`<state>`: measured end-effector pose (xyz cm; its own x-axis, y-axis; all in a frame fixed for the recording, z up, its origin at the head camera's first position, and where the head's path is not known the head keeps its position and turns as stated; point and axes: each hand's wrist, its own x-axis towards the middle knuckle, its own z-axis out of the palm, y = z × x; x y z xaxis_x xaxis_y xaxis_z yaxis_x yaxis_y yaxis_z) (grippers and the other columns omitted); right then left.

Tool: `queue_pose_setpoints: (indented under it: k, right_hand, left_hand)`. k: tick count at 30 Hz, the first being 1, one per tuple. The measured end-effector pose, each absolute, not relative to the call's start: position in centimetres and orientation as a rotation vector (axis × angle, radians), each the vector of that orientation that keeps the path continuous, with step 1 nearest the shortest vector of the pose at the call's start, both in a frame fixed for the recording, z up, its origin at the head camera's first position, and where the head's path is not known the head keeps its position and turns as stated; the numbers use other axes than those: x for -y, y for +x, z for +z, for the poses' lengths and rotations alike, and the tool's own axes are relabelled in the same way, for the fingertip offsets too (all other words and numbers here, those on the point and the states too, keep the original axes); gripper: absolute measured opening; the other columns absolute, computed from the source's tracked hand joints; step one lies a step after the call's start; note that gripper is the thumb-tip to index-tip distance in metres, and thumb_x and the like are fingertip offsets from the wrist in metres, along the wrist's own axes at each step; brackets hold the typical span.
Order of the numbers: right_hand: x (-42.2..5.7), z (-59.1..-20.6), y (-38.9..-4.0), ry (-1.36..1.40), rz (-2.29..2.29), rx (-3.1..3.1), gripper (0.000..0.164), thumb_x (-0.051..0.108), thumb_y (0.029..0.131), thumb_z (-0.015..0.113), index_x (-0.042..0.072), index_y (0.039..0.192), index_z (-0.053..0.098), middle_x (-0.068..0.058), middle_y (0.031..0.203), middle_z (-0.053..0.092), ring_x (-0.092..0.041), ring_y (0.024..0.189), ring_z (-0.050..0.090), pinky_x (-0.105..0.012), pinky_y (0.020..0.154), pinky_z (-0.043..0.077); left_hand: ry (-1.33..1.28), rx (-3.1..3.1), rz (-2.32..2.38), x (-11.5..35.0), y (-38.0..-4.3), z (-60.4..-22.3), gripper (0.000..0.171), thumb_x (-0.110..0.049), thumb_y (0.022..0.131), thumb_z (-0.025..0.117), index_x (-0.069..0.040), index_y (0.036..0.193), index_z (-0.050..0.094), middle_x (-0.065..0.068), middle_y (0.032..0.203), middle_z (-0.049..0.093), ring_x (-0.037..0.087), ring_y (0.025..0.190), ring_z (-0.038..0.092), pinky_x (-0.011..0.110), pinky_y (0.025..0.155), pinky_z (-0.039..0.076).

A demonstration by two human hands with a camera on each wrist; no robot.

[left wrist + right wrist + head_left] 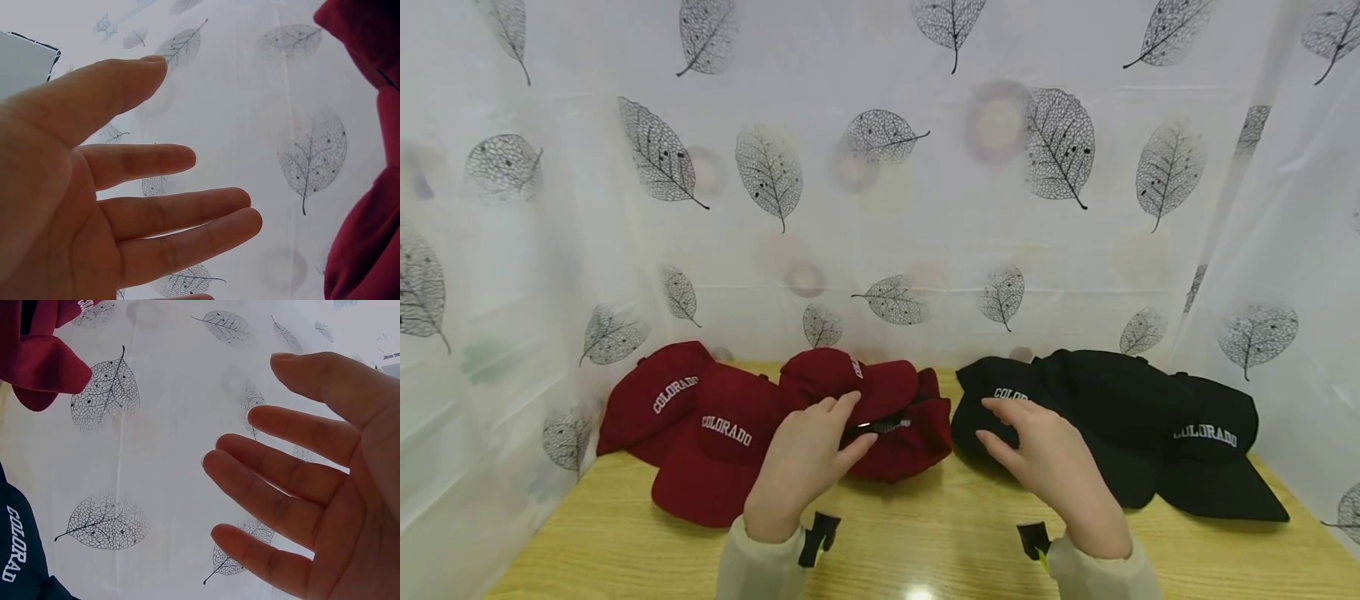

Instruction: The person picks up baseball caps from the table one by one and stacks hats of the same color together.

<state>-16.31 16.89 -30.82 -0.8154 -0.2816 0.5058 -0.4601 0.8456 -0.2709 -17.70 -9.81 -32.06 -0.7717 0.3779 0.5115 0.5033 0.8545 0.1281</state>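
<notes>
My left hand (808, 450) hovers in front of the dark red caps, its fingers spread and holding nothing in the left wrist view. Closest to it are a red cap lettered COLORADO (722, 450) and a red cap (820, 375) lying over another red cap (917, 446) that shows its inner side. My right hand (1048, 454) is held before the black caps, with straight, parted fingers and nothing in them in the right wrist view. Behind its fingers lies a black cap (977, 417), its lettering partly hidden; beside that is another black cap (1112, 400).
One more red cap (651, 396) lies at the far left, and a black COLORADO cap (1213, 450) at the far right. All rest on a wooden table (925, 533). A white curtain (880, 233) printed with leaves hangs behind and along the sides.
</notes>
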Motion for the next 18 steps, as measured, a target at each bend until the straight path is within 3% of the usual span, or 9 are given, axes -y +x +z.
queue_pose_setpoints:
  k: [18]
  right_hand:
    - [-19.9, -31.2, -15.7, 0.407, 0.449, 2.636, 0.034, 0.022, 0.077, 0.069, 0.01, 0.108, 0.063, -0.004, 0.097, 0.063, -0.018, 0.08, 0.06, -0.035, 0.061, 0.047]
  left_hand:
    - [-0.665, 2.547, -0.375, 9.9, -17.6, -32.1, 0.048, -0.036, 0.081, 0.062, -0.003, 0.115, 0.056, 0.01, 0.094, 0.063, 0.021, 0.073, 0.059, 0.034, 0.065, 0.047]
